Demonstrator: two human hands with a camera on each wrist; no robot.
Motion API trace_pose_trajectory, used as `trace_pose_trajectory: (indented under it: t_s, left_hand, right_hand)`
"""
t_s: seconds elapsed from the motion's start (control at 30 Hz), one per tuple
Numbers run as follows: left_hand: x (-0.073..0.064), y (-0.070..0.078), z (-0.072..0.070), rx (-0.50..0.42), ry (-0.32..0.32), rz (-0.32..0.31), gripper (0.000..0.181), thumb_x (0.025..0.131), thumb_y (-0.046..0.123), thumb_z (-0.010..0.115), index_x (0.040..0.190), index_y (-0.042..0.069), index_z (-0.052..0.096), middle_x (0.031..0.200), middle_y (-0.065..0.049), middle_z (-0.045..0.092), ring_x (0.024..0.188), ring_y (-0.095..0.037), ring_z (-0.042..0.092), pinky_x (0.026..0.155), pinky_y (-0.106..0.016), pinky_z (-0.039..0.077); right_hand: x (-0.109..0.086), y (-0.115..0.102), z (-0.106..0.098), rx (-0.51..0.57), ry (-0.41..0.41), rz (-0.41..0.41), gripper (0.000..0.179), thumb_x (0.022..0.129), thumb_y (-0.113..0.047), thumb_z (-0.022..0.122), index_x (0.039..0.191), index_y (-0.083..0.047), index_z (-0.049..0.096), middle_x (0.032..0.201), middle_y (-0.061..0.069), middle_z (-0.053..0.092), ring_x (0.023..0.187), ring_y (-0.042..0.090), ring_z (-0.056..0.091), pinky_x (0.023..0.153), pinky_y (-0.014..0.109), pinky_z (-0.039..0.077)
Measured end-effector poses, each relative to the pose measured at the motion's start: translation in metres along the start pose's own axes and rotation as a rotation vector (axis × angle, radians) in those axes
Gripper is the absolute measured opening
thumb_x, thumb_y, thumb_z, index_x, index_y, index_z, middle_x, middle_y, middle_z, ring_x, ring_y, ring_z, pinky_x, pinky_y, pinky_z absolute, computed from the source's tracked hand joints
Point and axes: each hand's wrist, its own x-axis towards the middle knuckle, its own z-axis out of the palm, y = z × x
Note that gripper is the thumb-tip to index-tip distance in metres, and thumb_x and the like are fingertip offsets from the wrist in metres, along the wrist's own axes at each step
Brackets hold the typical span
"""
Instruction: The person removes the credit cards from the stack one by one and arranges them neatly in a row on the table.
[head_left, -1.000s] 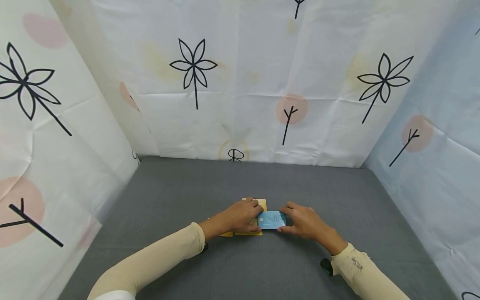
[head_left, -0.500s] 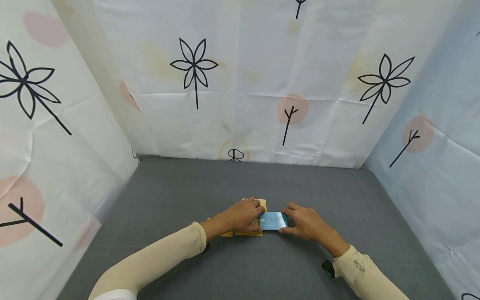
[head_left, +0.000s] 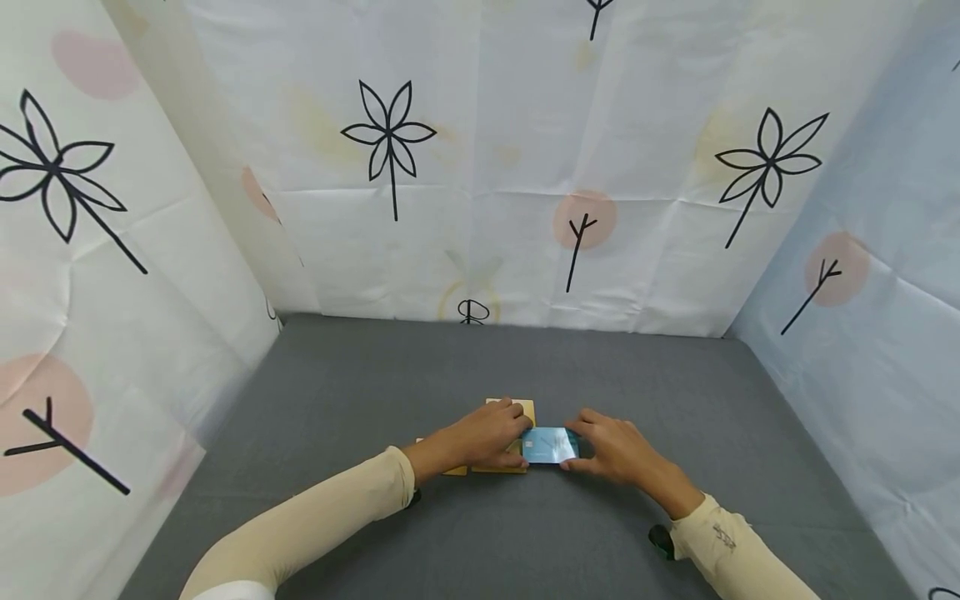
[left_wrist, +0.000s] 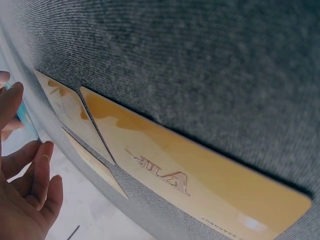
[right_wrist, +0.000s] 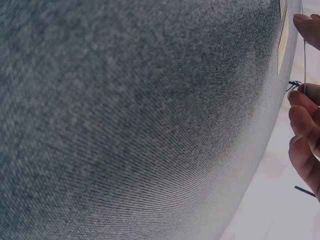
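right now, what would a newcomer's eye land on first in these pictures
Probably the shiny blue card, held at its ends by the left hand and right hand near the middle of the head view. Next, three yellow cards lying on the gray cloth, seen best in the left wrist view. Behind, bold black flowers stand out on the white backdrop.

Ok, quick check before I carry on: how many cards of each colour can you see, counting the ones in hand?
Blue card: 1, held by the left hand and right hand
Yellow-gold cards: 3, on the grey surface
Total in view: 4
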Motion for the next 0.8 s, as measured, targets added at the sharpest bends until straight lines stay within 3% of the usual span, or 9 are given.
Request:
trace_pose_trajectory:
  t_s: [0.6, 0.8]
  left_hand:
    - [0.0015, 0.0055, 0.0051, -0.021, -0.034, -0.038, 0.057, 0.091, 0.059, 0.065, 0.129, 0.017, 0.062, 0.112, 0.003, 0.064, 0.096, -0.011, 0.054, 0.083, -0.026, 0.047]
    - [0.0010, 0.0051, 0.0056, -0.001, -0.012, -0.035, 0.057, 0.091, 0.060, 0.065, 0.128, 0.017, 0.062, 0.112, 0.003, 0.064, 0.094, -0.011, 0.053, 0.082, -0.026, 0.045]
  right_hand:
    - [-0.0073, 0.0002, 0.0033, 0.034, -0.003, -0.004, 0.058, 0.080, -0.048, 0.082, 0.119, -0.006, 0.072, 0.091, -0.004, 0.054, 0.064, -0.001, 0.037, 0.054, 0.019, 0.031]
    - [-0.0057, -0.0001, 0.0029, 0.023, 0.010, 0.006, 0.058, 0.079, -0.048, 0.083, 0.119, -0.006, 0.072, 0.093, -0.005, 0.056, 0.065, -0.002, 0.040, 0.054, 0.019, 0.034]
